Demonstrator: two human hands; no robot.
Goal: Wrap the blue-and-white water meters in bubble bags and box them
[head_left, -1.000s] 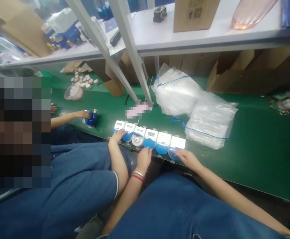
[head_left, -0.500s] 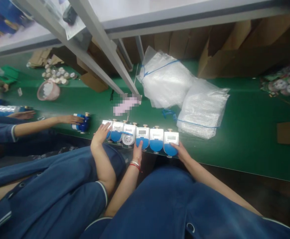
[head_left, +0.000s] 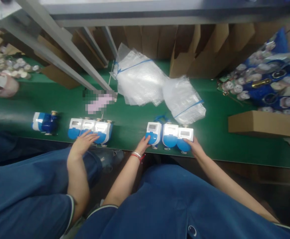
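Observation:
Three white-and-blue water meters stand in a row on the green bench in front of me, between my hands. My left hand (head_left: pixel 144 144) grips the lower left side of the left water meter (head_left: pixel 154 129), its thumb on the blue part. At the row's other end, my right hand (head_left: pixel 196 146) holds the right side of the right water meter (head_left: pixel 185 134). The middle water meter (head_left: pixel 170 136) touches the right one, and a small gap parts it from the left one. Fingers behind the meters are partly hidden.
A co-worker's hand (head_left: pixel 85 142) rests on three similar meters (head_left: pixel 89 124) to the left. Another meter (head_left: pixel 44 122) lies further left. Bubble-wrap bags (head_left: pixel 142 79) sit behind my row. At the right are a cardboard box (head_left: pixel 261 123) and a pile of parts (head_left: pixel 269 79). Metal posts rise behind.
My hands have slid three meters to the right, away from the co-worker's three, leaving a gap between the groups. The view has shifted right.

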